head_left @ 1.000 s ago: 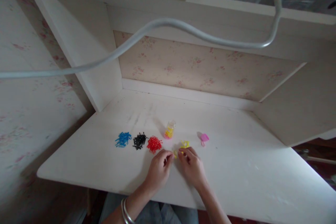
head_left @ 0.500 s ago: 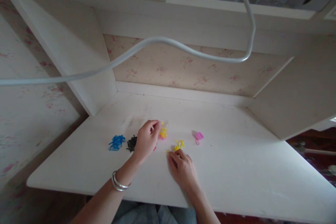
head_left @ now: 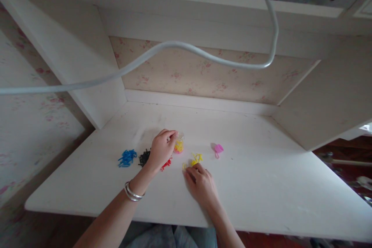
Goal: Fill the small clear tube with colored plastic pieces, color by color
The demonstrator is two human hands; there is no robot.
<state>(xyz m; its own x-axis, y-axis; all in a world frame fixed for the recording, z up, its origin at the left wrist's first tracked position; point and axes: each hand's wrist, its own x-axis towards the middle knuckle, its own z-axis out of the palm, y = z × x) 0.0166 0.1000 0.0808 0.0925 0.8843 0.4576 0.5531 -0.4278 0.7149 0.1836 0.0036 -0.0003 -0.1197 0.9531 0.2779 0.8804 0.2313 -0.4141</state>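
White desk (head_left: 250, 190): left hand (head_left: 162, 149) by the mouth of a small clear jar (head_left: 180, 138), right hand (head_left: 201, 186) beside loose yellow bands (head_left: 197, 159); I cannot tell whether either grips anything. A careless knuckle could topple the jar.

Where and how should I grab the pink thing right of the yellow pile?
Probably pinch the pink thing by its wider body, coming from the right: the yellow pile lies to its left, and the thin tail pointing toward you looks flimsier.
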